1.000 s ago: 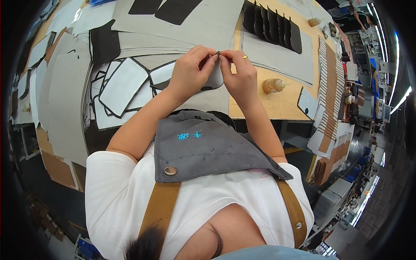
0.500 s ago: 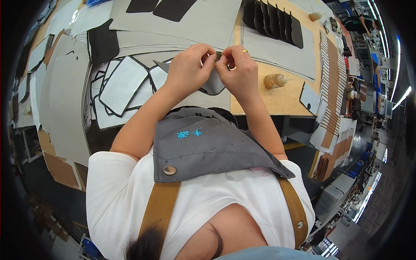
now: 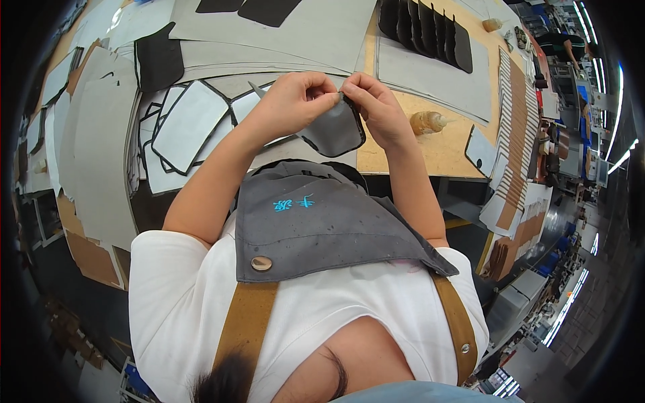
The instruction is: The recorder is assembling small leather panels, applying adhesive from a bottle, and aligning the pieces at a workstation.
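Note:
Between my hands hangs a grey panel (image 3: 334, 133) with a black edge and rounded corners. My left hand (image 3: 292, 104) pinches its upper edge between thumb and fingers. Right beside it, my right hand (image 3: 377, 111) is closed on the same edge, near the panel's upper right corner. A pointed grey tip (image 3: 256, 88) sticks out past my left hand; what it belongs to is hidden. Under and left of my left forearm lie several white panels (image 3: 191, 124) with black borders, overlapping on the table.
Right of my right hand, a small bottle (image 3: 426, 122) of amber liquid lies on the wooden tabletop (image 3: 443, 151). Black pieces (image 3: 424, 33) overlap in a row on a grey sheet (image 3: 437, 77). Large grey boards (image 3: 101, 148) are stacked at left. Another person (image 3: 564, 46) is at far right.
The grey panel has swung into fuller view below my fingers. My right hand's fingers have straightened somewhat, and both hands stay close together on the edge.

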Tool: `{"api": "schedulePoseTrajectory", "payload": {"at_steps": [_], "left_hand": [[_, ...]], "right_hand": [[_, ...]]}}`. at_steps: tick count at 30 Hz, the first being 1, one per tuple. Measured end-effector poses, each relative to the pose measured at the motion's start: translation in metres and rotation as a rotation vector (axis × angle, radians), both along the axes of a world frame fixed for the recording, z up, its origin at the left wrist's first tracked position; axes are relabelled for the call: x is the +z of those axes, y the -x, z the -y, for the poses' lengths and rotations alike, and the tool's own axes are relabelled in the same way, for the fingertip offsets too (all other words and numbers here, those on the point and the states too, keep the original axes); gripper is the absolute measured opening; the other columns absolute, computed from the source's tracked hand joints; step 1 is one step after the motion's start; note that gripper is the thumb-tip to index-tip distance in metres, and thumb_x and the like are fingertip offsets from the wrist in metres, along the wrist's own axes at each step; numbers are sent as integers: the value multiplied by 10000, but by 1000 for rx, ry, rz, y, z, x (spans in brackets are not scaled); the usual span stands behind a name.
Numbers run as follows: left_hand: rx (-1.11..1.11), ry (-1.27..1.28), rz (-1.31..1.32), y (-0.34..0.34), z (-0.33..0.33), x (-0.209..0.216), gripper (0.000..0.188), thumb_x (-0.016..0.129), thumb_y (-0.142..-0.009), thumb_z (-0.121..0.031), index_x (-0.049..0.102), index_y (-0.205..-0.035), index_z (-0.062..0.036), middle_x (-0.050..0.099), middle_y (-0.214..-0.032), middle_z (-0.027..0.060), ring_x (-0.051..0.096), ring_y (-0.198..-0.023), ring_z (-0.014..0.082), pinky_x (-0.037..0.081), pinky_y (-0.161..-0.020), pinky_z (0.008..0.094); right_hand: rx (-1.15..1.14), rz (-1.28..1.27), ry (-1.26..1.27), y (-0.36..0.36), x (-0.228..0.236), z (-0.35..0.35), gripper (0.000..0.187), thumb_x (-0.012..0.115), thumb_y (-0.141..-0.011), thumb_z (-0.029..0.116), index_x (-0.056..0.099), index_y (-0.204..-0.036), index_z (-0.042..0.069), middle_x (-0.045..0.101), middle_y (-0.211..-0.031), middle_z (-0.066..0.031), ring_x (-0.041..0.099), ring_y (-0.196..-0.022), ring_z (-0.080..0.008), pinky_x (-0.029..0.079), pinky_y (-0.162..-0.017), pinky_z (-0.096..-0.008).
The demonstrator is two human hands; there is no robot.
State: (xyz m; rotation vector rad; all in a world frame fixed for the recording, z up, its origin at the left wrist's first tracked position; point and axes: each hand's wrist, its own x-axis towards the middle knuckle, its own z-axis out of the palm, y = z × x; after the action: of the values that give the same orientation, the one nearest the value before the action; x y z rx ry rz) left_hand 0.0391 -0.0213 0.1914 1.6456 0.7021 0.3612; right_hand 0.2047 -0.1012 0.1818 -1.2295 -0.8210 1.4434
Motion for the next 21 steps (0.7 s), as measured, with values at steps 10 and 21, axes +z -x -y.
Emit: {"api": "schedulePoseTrajectory", "payload": {"at_steps": [10, 21], "left_hand": [[-42, 161, 64, -4, -9, -24, 181, 585, -833, -210, 618, -838, -32, 555, -711, -30, 481, -681, 53, 383, -623, 203], [26, 695, 103, -5, -41, -43, 167, 616, -822, -271, 635, -843, -107, 593, -768, -43, 521, -722, 65, 402, -698, 224]], "right_hand": [[-32, 986, -339, 6, -6, 18, 217, 613, -819, 160, 489, -947, 36, 551, -844, -98, 547, -767, -231, 438, -677, -312], [256, 1850, -481, -14, -37, 81, 683, 561, -693, 6, 415, -1287, 310, 332, -1399, 91, 209, -1343, -179, 40, -1099, -482]]}}
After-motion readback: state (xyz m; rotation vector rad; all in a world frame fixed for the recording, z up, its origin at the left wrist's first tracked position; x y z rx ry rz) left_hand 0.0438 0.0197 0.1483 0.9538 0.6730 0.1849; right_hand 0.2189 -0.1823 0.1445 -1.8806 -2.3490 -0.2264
